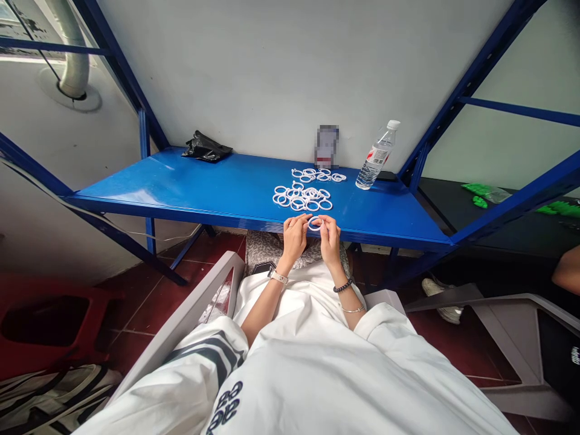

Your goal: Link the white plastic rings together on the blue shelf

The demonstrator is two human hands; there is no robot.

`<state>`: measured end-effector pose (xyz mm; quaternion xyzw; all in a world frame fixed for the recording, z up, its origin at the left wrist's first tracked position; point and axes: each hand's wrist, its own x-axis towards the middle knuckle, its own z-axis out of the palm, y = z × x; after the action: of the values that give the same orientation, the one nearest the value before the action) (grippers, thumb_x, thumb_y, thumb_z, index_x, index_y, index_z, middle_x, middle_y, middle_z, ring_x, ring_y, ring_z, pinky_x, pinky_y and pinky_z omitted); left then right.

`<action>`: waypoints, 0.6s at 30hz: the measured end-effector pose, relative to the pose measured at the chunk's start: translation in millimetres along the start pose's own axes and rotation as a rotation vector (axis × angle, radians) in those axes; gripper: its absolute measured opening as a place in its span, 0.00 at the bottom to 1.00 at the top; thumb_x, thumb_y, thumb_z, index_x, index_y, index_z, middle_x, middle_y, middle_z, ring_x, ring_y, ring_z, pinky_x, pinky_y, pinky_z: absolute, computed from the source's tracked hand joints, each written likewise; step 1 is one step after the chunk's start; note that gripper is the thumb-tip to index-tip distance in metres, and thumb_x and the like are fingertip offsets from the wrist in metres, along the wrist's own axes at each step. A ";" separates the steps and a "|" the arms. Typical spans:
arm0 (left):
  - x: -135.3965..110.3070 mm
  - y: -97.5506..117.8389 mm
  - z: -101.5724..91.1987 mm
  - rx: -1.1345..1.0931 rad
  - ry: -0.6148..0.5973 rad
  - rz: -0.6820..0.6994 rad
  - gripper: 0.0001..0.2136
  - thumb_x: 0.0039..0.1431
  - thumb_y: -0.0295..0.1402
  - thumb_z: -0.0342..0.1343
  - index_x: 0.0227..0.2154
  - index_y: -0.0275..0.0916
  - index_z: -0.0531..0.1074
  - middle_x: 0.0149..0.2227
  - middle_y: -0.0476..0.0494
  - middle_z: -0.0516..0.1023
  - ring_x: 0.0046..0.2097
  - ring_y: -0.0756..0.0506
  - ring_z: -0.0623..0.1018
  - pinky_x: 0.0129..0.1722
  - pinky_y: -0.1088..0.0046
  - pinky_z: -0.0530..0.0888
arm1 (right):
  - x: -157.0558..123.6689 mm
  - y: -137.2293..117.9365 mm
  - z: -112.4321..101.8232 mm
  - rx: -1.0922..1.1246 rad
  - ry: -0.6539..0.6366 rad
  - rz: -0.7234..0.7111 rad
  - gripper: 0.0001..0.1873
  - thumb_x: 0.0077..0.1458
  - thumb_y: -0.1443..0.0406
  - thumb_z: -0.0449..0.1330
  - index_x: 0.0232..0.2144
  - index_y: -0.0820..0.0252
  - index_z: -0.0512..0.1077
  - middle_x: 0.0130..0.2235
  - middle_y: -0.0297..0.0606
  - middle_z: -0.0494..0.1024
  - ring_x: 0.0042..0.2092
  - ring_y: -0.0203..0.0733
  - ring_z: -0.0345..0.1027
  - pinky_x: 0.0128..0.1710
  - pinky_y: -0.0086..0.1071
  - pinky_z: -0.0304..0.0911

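Note:
Between my two hands, at the front edge of the blue table (203, 187), is a white ring (310, 226). My left hand (295, 234) pinches its left side with the fingertips. On the opposite side, the fingers of my right hand (330, 232) are closed on the same ring. Just beyond my hands lies a loose cluster of several white rings (301, 196), some overlapping. Farther back, a smaller group of white rings (317, 175) lies in front of a blurred-out upright phone-like object (327, 146). Small details of the held ring are too fine to make out.
A water bottle (377, 156) with a white cap stands at the table's right, beside a dark flat object (386, 176). A crumpled black plastic bag (206, 147) lies at the back left. Blue metal posts frame both ends. Another person's arm (567, 270) shows at the far right.

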<state>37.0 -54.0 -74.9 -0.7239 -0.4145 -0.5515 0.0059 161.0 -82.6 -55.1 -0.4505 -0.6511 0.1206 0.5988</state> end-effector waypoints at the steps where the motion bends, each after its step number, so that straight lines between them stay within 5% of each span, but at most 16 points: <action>1: -0.1 -0.1 0.1 0.003 -0.004 -0.007 0.20 0.78 0.34 0.36 0.47 0.39 0.75 0.50 0.38 0.84 0.53 0.44 0.82 0.55 0.61 0.68 | -0.1 0.3 -0.2 0.004 0.000 0.000 0.17 0.73 0.54 0.46 0.50 0.55 0.69 0.44 0.42 0.84 0.50 0.48 0.77 0.57 0.46 0.60; 18: -1.5 -4.6 4.7 0.004 0.020 -0.007 0.17 0.78 0.37 0.39 0.48 0.40 0.74 0.50 0.37 0.83 0.51 0.43 0.81 0.53 0.61 0.69 | 2.2 7.6 0.2 -0.059 0.002 -0.047 0.22 0.74 0.55 0.45 0.58 0.57 0.70 0.43 0.43 0.85 0.48 0.48 0.78 0.56 0.47 0.65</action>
<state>37.9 -49.7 -80.1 -0.7168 -0.4180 -0.5580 0.0096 164.6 -76.6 -59.0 -0.4526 -0.6643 0.0867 0.5886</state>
